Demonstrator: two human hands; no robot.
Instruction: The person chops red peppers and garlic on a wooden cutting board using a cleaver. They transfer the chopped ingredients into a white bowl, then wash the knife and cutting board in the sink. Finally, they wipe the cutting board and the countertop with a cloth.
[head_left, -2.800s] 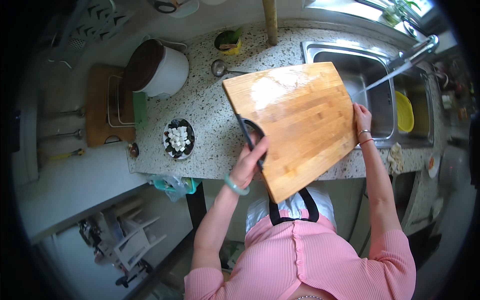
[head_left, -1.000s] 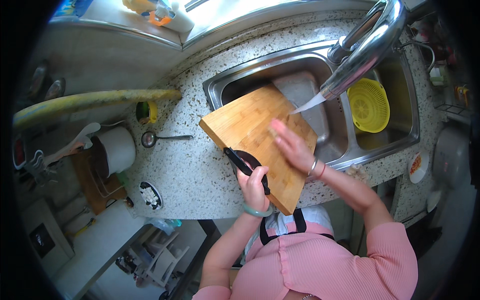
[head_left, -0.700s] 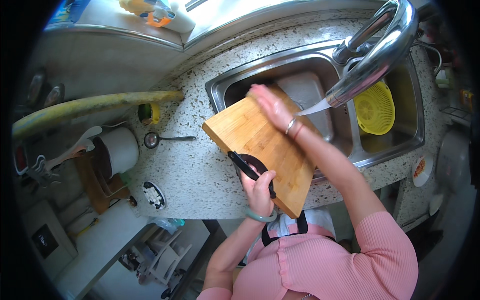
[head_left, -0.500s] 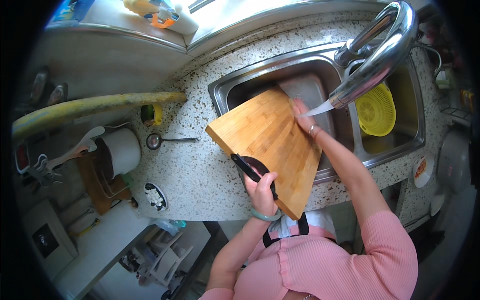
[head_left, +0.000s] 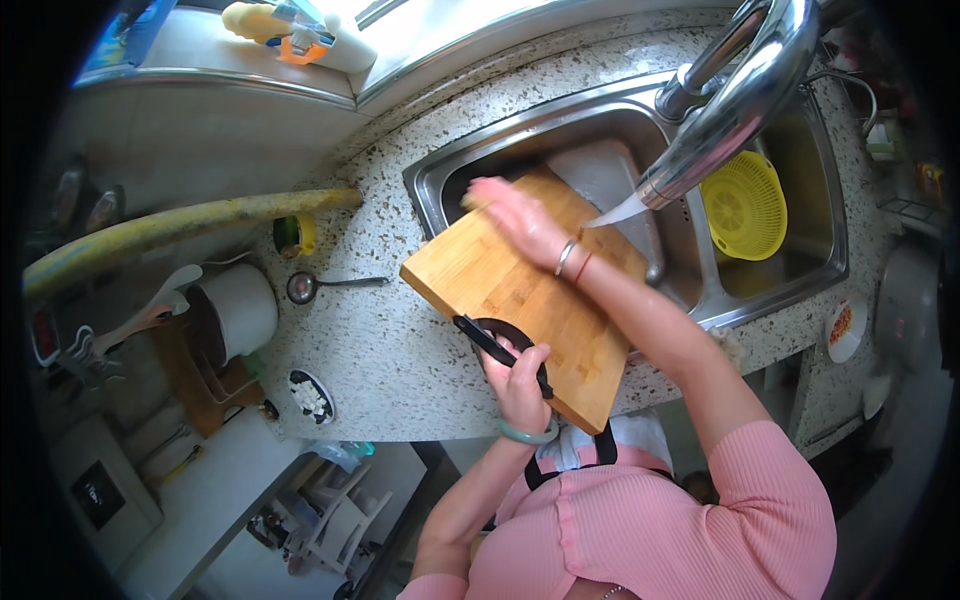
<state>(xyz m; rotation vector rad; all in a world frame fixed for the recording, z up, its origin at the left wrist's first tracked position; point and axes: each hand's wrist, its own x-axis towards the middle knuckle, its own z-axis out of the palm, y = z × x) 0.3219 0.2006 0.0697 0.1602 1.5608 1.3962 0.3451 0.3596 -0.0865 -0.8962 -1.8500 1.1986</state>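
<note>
My left hand (head_left: 520,384) grips a thick wooden cutting board (head_left: 545,290) by the black handle (head_left: 490,342) at its near-left edge. The board slants over the front of the left sink basin (head_left: 655,150), its far end inside it. Across the board's upper left part lies my right hand (head_left: 515,215), blurred by motion. Something small and yellowish shows at its fingertips, too smeared to name. Water runs from the chrome faucet (head_left: 720,130) onto the board near my right wrist.
A yellow colander (head_left: 745,205) sits in the right basin. On the speckled counter (head_left: 400,370) are a ladle (head_left: 305,287), a small dish of white pieces (head_left: 311,397) and a yellow cup (head_left: 306,235). A white pot (head_left: 245,310) stands at left, a small white dish (head_left: 846,328) at right.
My right hand has moved left across the board, from its far right edge to its upper left part. The left hand keeps its grip on the handle. Water still runs.
</note>
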